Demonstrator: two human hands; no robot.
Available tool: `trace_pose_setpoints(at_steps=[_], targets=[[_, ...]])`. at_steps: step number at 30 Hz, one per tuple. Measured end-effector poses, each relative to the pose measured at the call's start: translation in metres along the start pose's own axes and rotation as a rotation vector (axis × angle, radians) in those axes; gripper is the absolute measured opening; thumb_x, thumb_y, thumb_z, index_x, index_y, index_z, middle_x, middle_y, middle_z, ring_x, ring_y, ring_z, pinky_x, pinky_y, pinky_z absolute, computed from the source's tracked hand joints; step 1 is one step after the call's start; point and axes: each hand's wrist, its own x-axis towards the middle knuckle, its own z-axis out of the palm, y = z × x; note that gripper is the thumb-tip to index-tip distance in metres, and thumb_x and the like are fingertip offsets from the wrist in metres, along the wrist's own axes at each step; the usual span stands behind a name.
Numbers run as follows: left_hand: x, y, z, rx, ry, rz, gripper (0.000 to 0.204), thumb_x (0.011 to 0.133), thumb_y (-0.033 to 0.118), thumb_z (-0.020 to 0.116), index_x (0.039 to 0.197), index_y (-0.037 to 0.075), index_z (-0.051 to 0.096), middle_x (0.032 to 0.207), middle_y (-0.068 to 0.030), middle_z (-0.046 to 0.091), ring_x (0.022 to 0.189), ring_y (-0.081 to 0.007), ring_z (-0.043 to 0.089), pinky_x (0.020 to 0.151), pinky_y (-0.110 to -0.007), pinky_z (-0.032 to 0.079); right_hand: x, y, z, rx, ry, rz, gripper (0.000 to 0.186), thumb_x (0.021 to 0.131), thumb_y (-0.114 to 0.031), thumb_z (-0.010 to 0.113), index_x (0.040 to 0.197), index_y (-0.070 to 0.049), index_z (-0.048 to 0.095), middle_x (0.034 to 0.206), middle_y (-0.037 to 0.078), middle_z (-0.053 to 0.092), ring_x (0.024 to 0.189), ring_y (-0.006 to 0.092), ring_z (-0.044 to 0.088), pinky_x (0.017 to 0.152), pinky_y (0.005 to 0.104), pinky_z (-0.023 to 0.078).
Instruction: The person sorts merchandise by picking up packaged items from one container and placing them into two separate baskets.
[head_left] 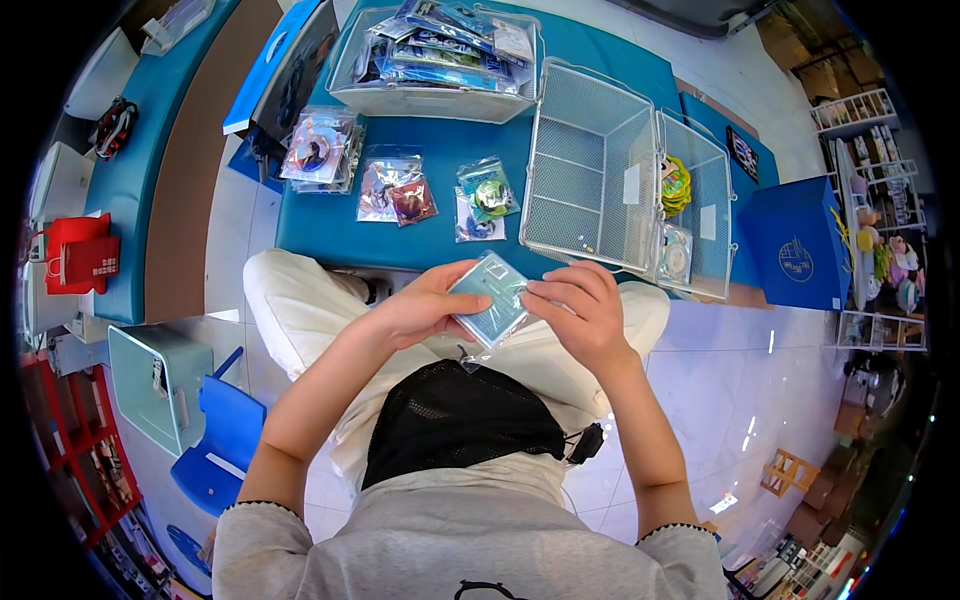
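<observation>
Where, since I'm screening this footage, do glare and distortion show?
Head view: small glints on the flat teal rectangular packet in clear plastic; bright reflections on the pale, glossy tiled floor; the long teal-topped bench at left bends toward the black rim.

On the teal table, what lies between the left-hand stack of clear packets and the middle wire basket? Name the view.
A red packet overlapping a pale packet, then, nearer the basket, a green packet overlapping a white-and-blue packet, as the head view shows.

Head fisheye looked steeply down from wearer's head; left hand point(428, 303), right hand point(588, 315) close, teal table point(325, 228) beyond.
</observation>
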Motion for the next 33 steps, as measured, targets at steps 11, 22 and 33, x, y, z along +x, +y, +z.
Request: trace_pose_setpoints(at_steps=[11,22,33], targets=[[-0.012,0.011,-0.002,0.146,0.036,0.03,0.045,0.076,0.011,0.058,0.116,0.002,0.04,0.096,-0.005,0.054,0.078,-0.0114,0.056,0.063,-0.026,0.05,0.007,-0.012,0.003,0.236,0.108,0.098,0.021,0.053,-0.005,0.067,0.073,-0.007,0.058,0.076,0.003,0.058,0.073,0.0205,0.056,0.063,0.0308,0.043],[-0.012,0.012,0.006,0.105,-0.036,0.005,0.044,0.077,0.012,0.056,0.116,0.001,0.039,0.096,-0.0064,0.054,0.078,-0.0114,0.056,0.063,-0.026,0.05,0.002,-0.016,0.011,0.382,0.157,0.233,0.019,0.061,0.001,0.062,0.074,-0.003,0.05,0.075,0.008,0.053,0.068,0.0242,0.051,0.06,0.0315,0.04],[-0.023,0.02,0.021,0.967,0.045,0.367,0.027,0.07,0.005,0.06,0.096,0.0,0.054,0.079,-0.0064,0.058,0.069,-0.008,0.052,0.061,-0.023,0.043,0.03,-0.022,0.009,0.343,0.112,0.373,0.022,0.063,-0.002,0.063,0.083,-0.003,0.053,0.081,0.008,0.054,0.07,0.0241,0.05,0.061,0.0312,0.04]])
